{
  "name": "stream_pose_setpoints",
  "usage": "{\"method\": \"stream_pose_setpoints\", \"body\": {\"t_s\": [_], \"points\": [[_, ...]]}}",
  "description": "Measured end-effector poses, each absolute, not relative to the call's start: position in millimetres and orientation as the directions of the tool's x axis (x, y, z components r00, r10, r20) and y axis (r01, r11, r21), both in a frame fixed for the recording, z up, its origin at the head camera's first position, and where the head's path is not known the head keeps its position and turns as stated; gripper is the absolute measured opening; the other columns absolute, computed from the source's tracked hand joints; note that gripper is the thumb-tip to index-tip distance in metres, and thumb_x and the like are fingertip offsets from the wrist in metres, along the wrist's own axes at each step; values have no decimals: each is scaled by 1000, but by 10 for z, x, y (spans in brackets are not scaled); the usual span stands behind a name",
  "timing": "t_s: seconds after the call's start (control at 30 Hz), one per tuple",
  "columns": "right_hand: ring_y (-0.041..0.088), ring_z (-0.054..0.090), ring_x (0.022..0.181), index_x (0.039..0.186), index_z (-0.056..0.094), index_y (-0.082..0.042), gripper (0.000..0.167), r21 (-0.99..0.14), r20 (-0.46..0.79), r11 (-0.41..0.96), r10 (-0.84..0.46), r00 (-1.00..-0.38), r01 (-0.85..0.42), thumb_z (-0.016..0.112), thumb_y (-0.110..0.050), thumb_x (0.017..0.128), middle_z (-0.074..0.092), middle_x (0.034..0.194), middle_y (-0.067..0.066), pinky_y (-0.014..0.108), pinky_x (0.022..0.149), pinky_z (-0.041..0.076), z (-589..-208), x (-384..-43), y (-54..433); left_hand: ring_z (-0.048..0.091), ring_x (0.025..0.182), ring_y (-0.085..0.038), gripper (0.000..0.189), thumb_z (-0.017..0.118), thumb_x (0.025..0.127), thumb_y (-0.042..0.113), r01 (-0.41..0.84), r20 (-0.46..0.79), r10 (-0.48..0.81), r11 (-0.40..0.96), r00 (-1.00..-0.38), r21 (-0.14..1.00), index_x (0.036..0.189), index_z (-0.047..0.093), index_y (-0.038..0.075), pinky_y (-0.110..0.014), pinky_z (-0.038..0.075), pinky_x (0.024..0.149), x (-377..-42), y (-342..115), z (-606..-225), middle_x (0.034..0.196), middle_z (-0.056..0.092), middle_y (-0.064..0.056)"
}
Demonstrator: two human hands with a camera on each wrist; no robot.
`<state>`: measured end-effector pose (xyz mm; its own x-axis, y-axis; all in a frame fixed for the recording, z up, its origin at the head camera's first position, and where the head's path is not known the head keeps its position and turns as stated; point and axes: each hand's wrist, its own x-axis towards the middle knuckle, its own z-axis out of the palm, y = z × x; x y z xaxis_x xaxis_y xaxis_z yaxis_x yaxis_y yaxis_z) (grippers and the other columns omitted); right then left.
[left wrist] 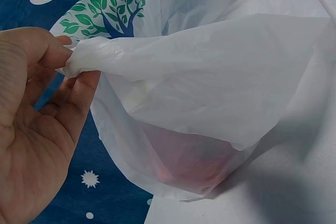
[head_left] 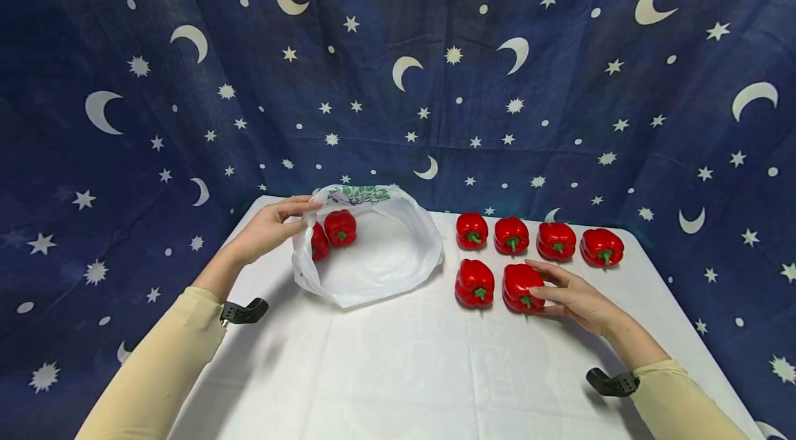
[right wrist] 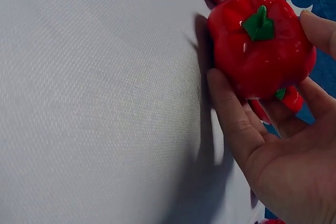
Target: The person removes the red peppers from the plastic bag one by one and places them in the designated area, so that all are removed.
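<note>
At the left, my left hand (head_left: 269,227) pinches the rim of a white plastic bag (head_left: 379,295) between thumb and fingers. The bag lies with its mouth wide, and two red bell peppers (head_left: 340,228) show inside near that hand. In the left wrist view, the bunched bag edge (left wrist: 131,56) sits in the fingertips, and a pepper shows faintly red through the film. My right hand (head_left: 581,300) grips a red bell pepper (right wrist: 262,45) with a green stem, thumb on one side and fingers curled round the other. This pepper is in the front row, at its right end.
Left of the gripped pepper stands another red pepper (head_left: 475,284). A back row of several red peppers (head_left: 511,235) runs along the far right of the white-covered table (head_left: 398,371). Behind hangs a dark blue cloth (head_left: 460,150) with moons and stars.
</note>
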<state>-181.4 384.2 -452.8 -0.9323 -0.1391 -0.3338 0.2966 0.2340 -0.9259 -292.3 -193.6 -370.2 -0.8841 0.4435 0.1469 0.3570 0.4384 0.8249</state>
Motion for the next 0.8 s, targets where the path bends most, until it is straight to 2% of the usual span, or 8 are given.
{"method": "stream_pose_setpoints", "body": {"t_s": [0.3, 0.8], "points": [[48, 29, 142, 164, 22, -11, 89, -919, -344, 253, -137, -929, 303, 75, -24, 94, 16, 163, 26, 46, 96, 54, -4516, -1804, 3830, 32, 149, -32, 42, 59, 101, 7, 341, 139, 445, 414, -885, 844, 143, 61, 6, -54, 32, 115, -2923, -1941, -3702, 160, 39, -13], [48, 26, 145, 165, 20, -15, 91, -903, -358, 295, -118, -926, 311, 76, -29, 94, 14, 165, 26, 51, 102, 49, -4532, -1798, 3840, 32, 149, -30, 41, 59, 101, 6, 338, 141, 447, 400, -884, 852, 142, 62, 6, -54, 32, 115, -2914, -1936, -3686, 160, 39, -12]]}}
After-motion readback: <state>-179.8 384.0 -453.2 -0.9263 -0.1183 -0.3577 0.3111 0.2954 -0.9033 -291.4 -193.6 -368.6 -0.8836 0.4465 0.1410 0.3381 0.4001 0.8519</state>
